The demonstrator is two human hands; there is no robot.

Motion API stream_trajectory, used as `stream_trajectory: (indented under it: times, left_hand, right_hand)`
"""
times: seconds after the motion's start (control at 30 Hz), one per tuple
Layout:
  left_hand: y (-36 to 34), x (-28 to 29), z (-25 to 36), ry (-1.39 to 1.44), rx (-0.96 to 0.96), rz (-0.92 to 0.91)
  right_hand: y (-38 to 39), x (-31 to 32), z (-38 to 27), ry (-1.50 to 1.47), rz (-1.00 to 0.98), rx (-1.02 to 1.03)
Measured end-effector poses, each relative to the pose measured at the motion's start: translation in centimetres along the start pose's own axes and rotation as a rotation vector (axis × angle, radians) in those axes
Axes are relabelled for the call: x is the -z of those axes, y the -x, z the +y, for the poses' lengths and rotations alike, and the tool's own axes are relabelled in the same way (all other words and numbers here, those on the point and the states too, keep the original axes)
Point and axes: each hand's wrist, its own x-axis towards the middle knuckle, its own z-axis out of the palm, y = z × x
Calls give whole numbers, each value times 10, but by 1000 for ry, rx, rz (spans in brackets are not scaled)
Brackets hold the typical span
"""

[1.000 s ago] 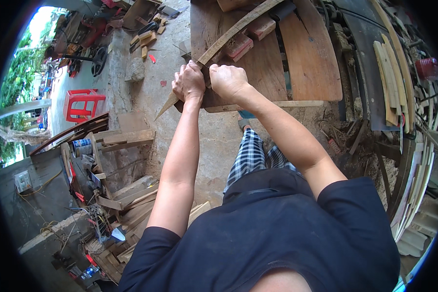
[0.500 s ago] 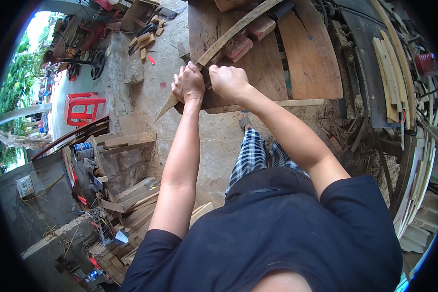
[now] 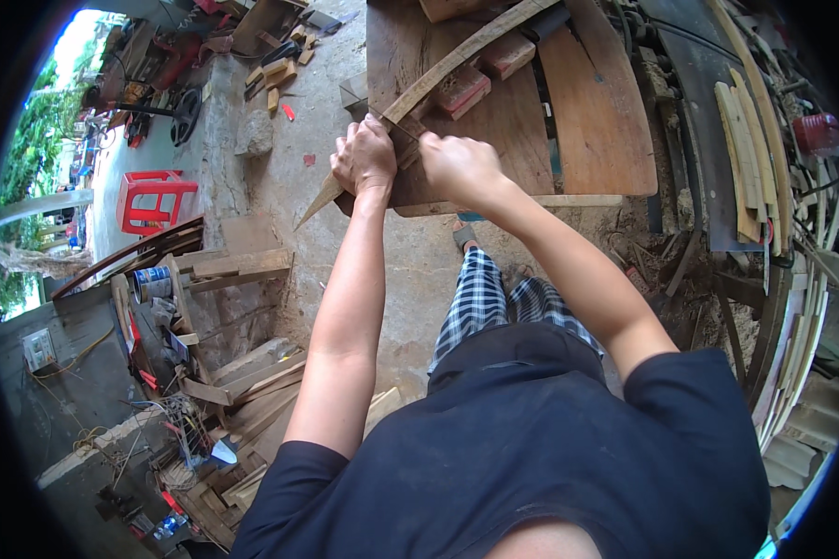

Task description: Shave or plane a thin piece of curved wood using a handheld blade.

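A long, curved wooden strip point(image 3: 447, 69) lies slantwise over the wooden bench top point(image 3: 508, 130), its pointed end sticking out past the bench's left edge. My left hand point(image 3: 364, 158) is closed around the strip near that pointed end. Just right of it, my right hand point(image 3: 461, 166) is closed on a thin dark tool point(image 3: 405, 129) that crosses the strip. The fist covers most of this tool, so its kind cannot be made out. Two reddish blocks point(image 3: 463, 93) sit on the bench beside the strip's right side.
Wood offcuts point(image 3: 275, 74) lie on the floor at the upper left. A red plastic stool point(image 3: 156, 200) stands to the left. Stacked boards point(image 3: 261, 382) fill the lower left. Thin wooden strips point(image 3: 746, 154) and a red container point(image 3: 818, 135) are at the right.
My right hand has drawn back a little to the right and down, exposing more of the dark tool across the strip. My left hand keeps its grip on the strip.
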Motion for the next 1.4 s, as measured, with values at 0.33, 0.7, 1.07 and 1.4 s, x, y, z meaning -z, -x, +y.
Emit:
stream_trajectory:
  times: [0.33, 0.7, 1.07, 1.4]
  left_hand:
    - [-2, -5, 15, 19, -31, 4]
    - [-2, -5, 16, 23, -54, 57]
    - [0, 3, 14, 20, -66, 37]
    - [-3, 2, 8, -8, -40, 30]
  right_hand:
    - [-39, -1, -1, 32, 8, -33]
    - [-29, 5, 2, 56, 9, 3]
    - [-22, 3, 4, 71, 36, -5]
    - [30, 10, 10, 91, -51, -63]
